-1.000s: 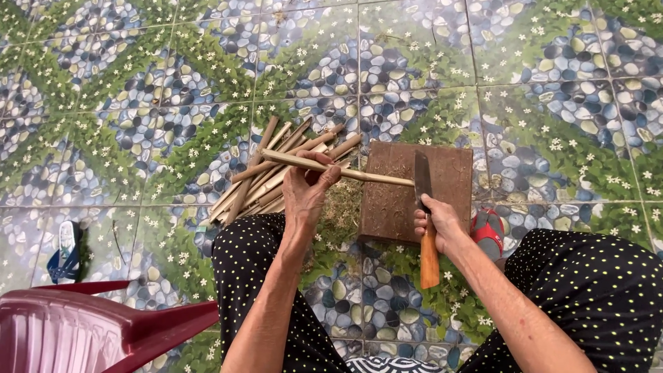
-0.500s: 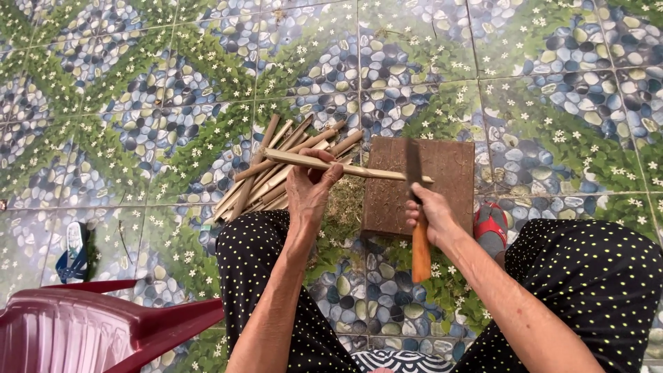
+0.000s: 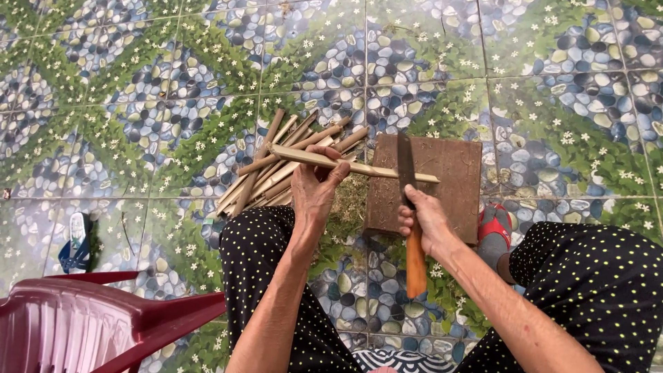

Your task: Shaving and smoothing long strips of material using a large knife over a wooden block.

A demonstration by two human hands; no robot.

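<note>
Your left hand (image 3: 314,186) is gripping a bamboo stick (image 3: 359,166) across the wooden block (image 3: 449,183); your right hand (image 3: 425,221) is clasping the knife (image 3: 407,200), whose blade could slip toward your fingers.

You hold a pale, matt bamboo stick (image 3: 345,164) and a dark metal knife (image 3: 406,169) with a smooth orange wooden handle. The brown wooden chopping block (image 3: 449,179) looks rough. The patterned ceramic floor tiles (image 3: 138,103) are glossy; the maroon plastic chair (image 3: 83,324) is smooth.
</note>
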